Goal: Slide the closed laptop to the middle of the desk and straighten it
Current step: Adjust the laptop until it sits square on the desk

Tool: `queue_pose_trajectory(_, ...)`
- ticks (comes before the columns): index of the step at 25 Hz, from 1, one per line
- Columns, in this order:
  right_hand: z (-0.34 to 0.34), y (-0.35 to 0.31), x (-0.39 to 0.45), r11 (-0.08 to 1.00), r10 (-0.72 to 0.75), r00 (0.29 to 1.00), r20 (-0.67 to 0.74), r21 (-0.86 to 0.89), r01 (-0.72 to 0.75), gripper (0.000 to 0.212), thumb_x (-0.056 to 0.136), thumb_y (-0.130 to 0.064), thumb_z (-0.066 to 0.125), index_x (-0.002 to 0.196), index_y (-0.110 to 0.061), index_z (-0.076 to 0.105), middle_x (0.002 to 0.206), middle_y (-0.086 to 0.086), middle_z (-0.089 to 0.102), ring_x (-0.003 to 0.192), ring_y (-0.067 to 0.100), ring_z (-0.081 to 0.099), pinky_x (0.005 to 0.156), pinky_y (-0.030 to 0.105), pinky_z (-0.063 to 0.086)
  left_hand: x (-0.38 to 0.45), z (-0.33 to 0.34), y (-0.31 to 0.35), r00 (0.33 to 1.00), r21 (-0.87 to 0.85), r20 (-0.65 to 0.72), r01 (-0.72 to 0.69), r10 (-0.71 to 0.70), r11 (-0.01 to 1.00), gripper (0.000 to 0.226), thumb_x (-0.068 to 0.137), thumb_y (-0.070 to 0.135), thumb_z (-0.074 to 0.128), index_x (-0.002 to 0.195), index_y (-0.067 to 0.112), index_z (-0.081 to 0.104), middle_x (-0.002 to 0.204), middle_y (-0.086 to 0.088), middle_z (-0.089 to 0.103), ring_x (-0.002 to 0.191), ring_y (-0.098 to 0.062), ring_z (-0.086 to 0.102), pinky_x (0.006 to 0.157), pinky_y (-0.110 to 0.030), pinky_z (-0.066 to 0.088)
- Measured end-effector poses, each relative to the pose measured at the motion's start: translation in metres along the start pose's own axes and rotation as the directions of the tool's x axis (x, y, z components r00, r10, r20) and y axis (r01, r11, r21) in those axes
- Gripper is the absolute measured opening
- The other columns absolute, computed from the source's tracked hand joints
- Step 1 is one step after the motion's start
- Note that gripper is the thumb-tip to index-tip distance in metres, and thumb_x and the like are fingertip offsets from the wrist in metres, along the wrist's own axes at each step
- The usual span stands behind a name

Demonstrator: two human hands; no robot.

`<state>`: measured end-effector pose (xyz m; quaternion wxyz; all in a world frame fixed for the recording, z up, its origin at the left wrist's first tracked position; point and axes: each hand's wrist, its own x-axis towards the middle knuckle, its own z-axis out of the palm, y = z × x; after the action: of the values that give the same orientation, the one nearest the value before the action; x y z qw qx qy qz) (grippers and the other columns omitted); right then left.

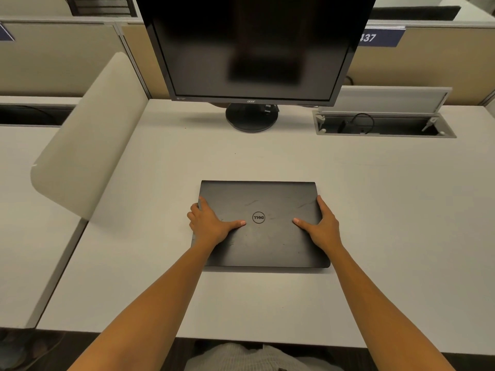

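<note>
Left hand (pixel 207 223) and right hand (pixel 322 223) clasp the closed Dell laptop's (pixel 259 236) sides before the Acer monitor (pixel 251 49).

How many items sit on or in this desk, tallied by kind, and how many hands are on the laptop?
Closed laptop: 1
Monitor: 1
Open cable hatch in the desk: 1
Hands on the laptop: 2, left hand and right hand
Total: 3 items, 2 hands
</note>
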<state>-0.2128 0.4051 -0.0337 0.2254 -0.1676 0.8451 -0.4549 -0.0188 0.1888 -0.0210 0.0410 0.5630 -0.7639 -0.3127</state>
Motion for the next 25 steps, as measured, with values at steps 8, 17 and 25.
queue_pose_trajectory(8, -0.002, 0.001, 0.001, 1.0, -0.025, 0.999, 0.026, -0.013, 0.025, 0.104, 0.075, -0.038, 0.086, 0.159, -0.021, 0.025, 0.159, 0.003, 0.039, 0.142, 0.029, 0.043, 0.111, 0.038, 0.039, -0.005, 0.0, 0.0, 1.0, 0.0, -0.008, 0.0, 0.0, 1.0, 0.147, 0.047, 0.074, 0.086, 0.158, 0.012, 0.012, 0.152, -0.014, 0.03, 0.138, -0.035, 0.029, 0.111, -0.045, 0.033)
queue_pose_trajectory(17, 0.001, 0.001, -0.002, 0.999, -0.045, 0.998, 0.051, -0.013, 0.046, 0.1, 0.081, -0.035, 0.081, 0.159, -0.02, 0.019, 0.162, 0.002, 0.033, 0.145, 0.026, 0.038, 0.114, 0.036, 0.035, -0.011, 0.001, -0.004, 0.998, -0.034, 0.019, -0.057, 0.057, 0.998, 0.145, 0.057, 0.075, 0.08, 0.16, 0.013, 0.0, 0.164, -0.015, 0.011, 0.152, -0.033, 0.013, 0.123, -0.046, 0.016)
queue_pose_trajectory(25, 0.018, 0.009, -0.017, 0.842, -0.216, 0.976, 0.008, -0.504, 0.191, 0.081, 0.101, -0.05, 0.041, 0.161, -0.008, 0.008, 0.17, 0.006, 0.004, 0.158, 0.025, 0.006, 0.127, 0.037, 0.012, -0.026, 0.019, -0.018, 0.934, 0.287, 0.019, -0.348, 0.358, 0.892, 0.095, 0.094, 0.073, 0.028, 0.161, 0.013, -0.004, 0.169, -0.012, -0.01, 0.156, -0.026, -0.012, 0.126, -0.044, -0.006)
